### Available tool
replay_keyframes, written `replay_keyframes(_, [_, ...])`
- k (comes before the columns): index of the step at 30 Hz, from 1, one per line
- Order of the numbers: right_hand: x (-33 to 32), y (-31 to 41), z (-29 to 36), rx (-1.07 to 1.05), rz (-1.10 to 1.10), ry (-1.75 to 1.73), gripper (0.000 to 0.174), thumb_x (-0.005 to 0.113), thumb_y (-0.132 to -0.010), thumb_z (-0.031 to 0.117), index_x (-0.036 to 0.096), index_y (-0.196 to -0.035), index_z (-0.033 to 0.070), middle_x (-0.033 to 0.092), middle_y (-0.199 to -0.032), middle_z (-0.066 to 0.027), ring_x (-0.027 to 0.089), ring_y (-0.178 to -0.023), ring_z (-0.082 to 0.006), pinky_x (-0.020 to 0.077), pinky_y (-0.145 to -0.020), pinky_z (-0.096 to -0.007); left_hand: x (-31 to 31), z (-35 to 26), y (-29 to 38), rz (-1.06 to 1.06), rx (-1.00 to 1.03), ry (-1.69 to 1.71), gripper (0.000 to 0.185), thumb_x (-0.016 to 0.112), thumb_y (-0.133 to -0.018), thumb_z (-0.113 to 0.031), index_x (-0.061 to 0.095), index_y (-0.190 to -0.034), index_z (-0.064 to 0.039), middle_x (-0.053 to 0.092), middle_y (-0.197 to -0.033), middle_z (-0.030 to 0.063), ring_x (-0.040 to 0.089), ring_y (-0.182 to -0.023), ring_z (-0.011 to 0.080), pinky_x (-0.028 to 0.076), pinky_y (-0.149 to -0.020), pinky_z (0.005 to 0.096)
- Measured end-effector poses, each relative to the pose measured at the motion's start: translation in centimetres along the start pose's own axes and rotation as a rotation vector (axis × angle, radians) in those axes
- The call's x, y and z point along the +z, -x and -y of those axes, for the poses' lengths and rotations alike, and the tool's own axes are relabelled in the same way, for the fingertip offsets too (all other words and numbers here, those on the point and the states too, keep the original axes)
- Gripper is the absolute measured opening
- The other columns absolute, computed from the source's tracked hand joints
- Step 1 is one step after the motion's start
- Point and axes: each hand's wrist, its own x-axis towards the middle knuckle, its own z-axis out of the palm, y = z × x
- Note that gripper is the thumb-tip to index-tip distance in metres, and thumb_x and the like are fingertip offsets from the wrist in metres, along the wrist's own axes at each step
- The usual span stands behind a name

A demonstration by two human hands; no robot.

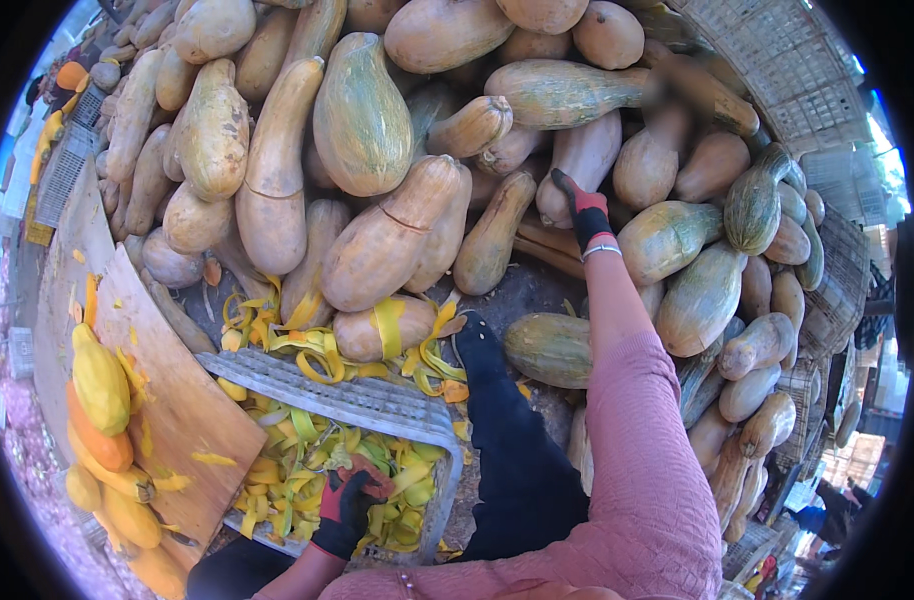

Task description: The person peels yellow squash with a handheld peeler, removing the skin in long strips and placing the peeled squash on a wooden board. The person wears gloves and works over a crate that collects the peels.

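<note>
My left hand, in a red and black work glove, is closed around a small reddish-brown object above a grey plastic crate full of yellow and green squash peelings. Its kind cannot be told. My right arm reaches forward, and my gloved right hand touches a tan winter squash in the heap; its grip is partly hidden. Near the crate's rim, a tan squash has a peeled yellow band around it. Peeled yellow and orange squashes lie on the wooden board at the left.
A large heap of unpeeled squashes spreads across the front. More lie at the right beside stacked plastic crates. My dark-clad leg stands right of the peelings crate. Loose peel strips lie along its far rim.
</note>
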Motion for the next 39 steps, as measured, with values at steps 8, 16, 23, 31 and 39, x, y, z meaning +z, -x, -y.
replay_keyframes(8, [-1.4,-0.4,-2.3,0.041,0.195,-0.047,0.123,0.094,-0.059,0.063,0.052,-0.140,-0.019,0.061,-0.141,-0.0309,0.062,-0.131,-0.0368,0.0470,-0.113,-0.0397,0.7,-0.5,0.4,-0.042,0.004,0.001,0.016,0.066,-0.094,-0.016,0.058,-0.100,-0.004,0.066,-0.091,0.0116,0.068,-0.081,0.0242,0.057,-0.074,0.0357])
replay_keyframes(16, [0.6,0.0,-1.8,-0.152,0.193,-0.630,0.120,0.094,-0.072,0.046,0.031,-0.153,-0.015,0.051,-0.150,-0.0272,0.057,-0.134,-0.0343,0.0454,-0.114,-0.0431,-1.0,-0.1,1.1,-0.014,0.051,-0.001,0.014,0.066,-0.095,-0.015,0.059,-0.103,-0.005,0.065,-0.093,0.0094,0.069,-0.085,0.0225,0.057,-0.073,0.0356])
replay_keyframes(23, [-3.3,4.9,-0.6,-0.007,0.614,-0.764,0.093,0.087,-0.082,0.044,0.045,-0.146,-0.011,0.063,-0.137,-0.0234,0.066,-0.121,-0.0318,0.0540,-0.105,-0.0457,1.1,-2.7,3.9,-0.131,0.026,-0.098,0.012,0.065,-0.096,-0.015,0.059,-0.101,-0.006,0.067,-0.093,0.0093,0.071,-0.086,0.0217,0.060,-0.073,0.0359])
replay_keyframes(31, [-11.4,23.4,-6.3,0.484,1.034,-1.190,0.064,0.069,-0.098,0.043,0.054,-0.145,0.001,0.067,-0.134,-0.0185,0.065,-0.123,-0.0333,0.0472,-0.114,-0.0474,-1.3,-2.9,4.6,-0.013,0.160,-0.036,0.020,0.065,-0.096,-0.022,0.060,-0.103,-0.004,0.070,-0.092,0.0140,0.073,-0.082,0.0262,0.061,-0.076,0.0377])
replay_keyframes(39, [-14.8,35.7,-2.3,0.379,1.104,-0.782,0.060,0.071,-0.101,0.032,0.053,-0.145,-0.004,0.068,-0.133,-0.0185,0.070,-0.116,-0.0302,0.0533,-0.108,-0.0424,-3.3,-4.9,9.4,0.015,0.349,0.046,0.021,0.061,-0.101,-0.026,0.061,-0.105,-0.005,0.068,-0.092,0.0122,0.071,-0.085,0.0290,0.060,-0.080,0.0433])
